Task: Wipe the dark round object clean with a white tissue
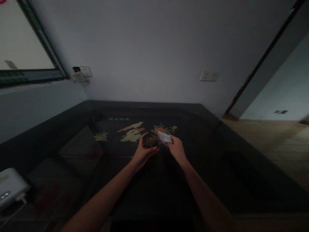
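Note:
In the middle of the view, my left hand [142, 153] is wrapped around a small round dark glass dish [150, 140], its fingers along the left and near side. The dish is shiny and looks see-through; dim light hides its details. To its right, my right hand [177, 147] pinches a white tissue [165, 137] between thumb and fingers. The tissue's left end is close to the dish's rim; whether they touch I cannot tell. Both hands are above a dark glossy table [154, 187] with a bird and flower picture on its top.
A white device [12, 185] with a cable stands on the table's left edge. Behind the table is a wall with a double socket [209, 76] and, at the left corner, a socket with a plugged-in adapter [79, 76]. A window [26, 42] is at upper left.

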Available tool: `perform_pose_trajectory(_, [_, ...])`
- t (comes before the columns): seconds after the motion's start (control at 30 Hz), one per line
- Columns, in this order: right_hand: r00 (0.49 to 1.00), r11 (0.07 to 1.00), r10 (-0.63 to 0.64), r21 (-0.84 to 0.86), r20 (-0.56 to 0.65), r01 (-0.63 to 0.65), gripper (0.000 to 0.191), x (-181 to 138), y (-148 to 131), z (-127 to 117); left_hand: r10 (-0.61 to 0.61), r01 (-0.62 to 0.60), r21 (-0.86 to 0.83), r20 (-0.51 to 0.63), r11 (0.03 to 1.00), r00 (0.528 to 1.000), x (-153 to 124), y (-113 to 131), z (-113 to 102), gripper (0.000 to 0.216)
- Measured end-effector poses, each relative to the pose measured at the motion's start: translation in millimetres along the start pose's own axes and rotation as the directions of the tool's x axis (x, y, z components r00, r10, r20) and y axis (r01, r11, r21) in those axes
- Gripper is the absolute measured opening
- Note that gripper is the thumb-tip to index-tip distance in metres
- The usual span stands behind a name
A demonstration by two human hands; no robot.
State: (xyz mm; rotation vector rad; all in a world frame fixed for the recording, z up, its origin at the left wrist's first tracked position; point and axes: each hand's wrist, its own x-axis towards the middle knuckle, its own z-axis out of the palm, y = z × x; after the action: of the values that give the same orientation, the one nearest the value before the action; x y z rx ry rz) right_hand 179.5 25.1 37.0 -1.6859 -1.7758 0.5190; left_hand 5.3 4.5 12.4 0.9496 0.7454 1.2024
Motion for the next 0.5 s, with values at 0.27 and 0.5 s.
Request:
perform_pose_trajectory(0.27, [0.986, 0.698, 0.1, 0.715, -0.134, 0.027, 0.035, 1, 8, 6, -0.091, 0.102, -0.203, 0.059, 0.974, 0.994, -1, -1, 10, 0.079])
perform_pose_trajectory(0.5, [0.989, 0.662, 0.028, 0.744, -0.146, 0.091, 0.032, -8, -6, 16, -0.166, 0.131, -0.384, -0.06, 0.914, 0.984, 7, 8, 4, 0.036])
